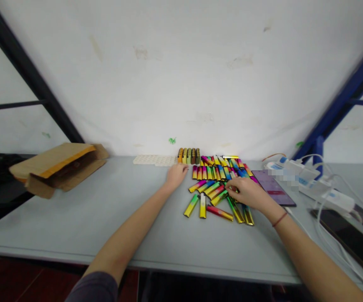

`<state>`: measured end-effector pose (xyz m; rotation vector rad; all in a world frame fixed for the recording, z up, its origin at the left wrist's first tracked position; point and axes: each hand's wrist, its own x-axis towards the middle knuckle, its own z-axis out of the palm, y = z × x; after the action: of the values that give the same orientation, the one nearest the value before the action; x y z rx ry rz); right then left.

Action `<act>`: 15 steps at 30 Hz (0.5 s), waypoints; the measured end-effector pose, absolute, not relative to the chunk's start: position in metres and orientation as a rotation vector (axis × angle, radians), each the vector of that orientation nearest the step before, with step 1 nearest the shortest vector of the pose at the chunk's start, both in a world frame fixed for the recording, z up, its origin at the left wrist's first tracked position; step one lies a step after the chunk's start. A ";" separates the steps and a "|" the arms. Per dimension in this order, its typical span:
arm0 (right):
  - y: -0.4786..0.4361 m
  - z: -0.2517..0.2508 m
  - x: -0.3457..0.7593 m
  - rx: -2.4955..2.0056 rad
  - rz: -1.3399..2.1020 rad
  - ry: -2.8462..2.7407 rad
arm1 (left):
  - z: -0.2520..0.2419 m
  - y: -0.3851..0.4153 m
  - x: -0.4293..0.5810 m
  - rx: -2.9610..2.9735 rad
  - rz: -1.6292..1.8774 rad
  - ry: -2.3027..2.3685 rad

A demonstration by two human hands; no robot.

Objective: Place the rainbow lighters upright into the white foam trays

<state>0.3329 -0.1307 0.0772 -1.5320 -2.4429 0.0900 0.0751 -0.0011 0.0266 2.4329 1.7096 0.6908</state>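
Note:
Several shiny, multicoloured lighters point(203, 205) lie on the grey table, some side by side in a row and others at loose angles. Beside the left end of that row is my left hand point(177, 175), its fingers bent together; what they hold, if anything, is too small to name. My right hand point(246, 191) is over the right part of the lighters, thumb and fingertips curled down close to them; its grip is unclear. Behind my left hand, upright lighters point(189, 156) stand in neat rows at the right end of a white perforated tray point(150, 160).
An open cardboard box point(58, 163) lies at the left. On the right are a tablet point(274, 187), white power strips point(322, 191) with cables, and a dark phone point(351, 237). A white wall point(181, 84) closes off the back, with dark and blue metal posts at the sides.

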 end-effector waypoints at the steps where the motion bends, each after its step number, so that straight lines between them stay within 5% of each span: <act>1: -0.131 0.078 0.333 -1.540 0.113 -2.446 | 0.026 -0.001 0.072 2.450 0.686 1.683; 15: -0.130 0.075 0.344 -1.969 0.177 -2.359 | 0.037 -0.033 0.058 2.635 0.454 1.296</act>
<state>0.3437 -0.1301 0.0750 -1.9689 -2.3586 0.1775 0.0576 -0.0333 0.0373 2.6353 1.2957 0.4544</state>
